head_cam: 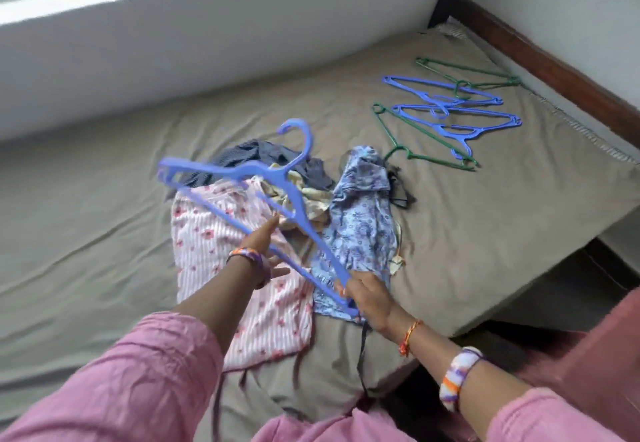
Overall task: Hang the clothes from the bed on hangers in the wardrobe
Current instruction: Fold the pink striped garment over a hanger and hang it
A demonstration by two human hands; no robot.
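A blue plastic hanger (pixel 242 171) is held in the air above a pile of clothes on the bed. My right hand (pixel 367 297) grips its lower end. My left hand (pixel 265 247) reaches out with straight fingers and touches the hanger's bar from below. Under the hanger lie a pink striped floral garment (pixel 221 244), a blue floral garment (pixel 363 219), a dark blue one (pixel 263 157) and a pale yellow one (pixel 308 199). The wardrobe is out of view.
Several loose hangers lie at the bed's far right: blue ones (pixel 457 119) and green ones (pixel 408 155). The olive bedsheet (pixel 104 199) stretches to the left. A wooden bed frame (pixel 540 57) and a white wall border the far side.
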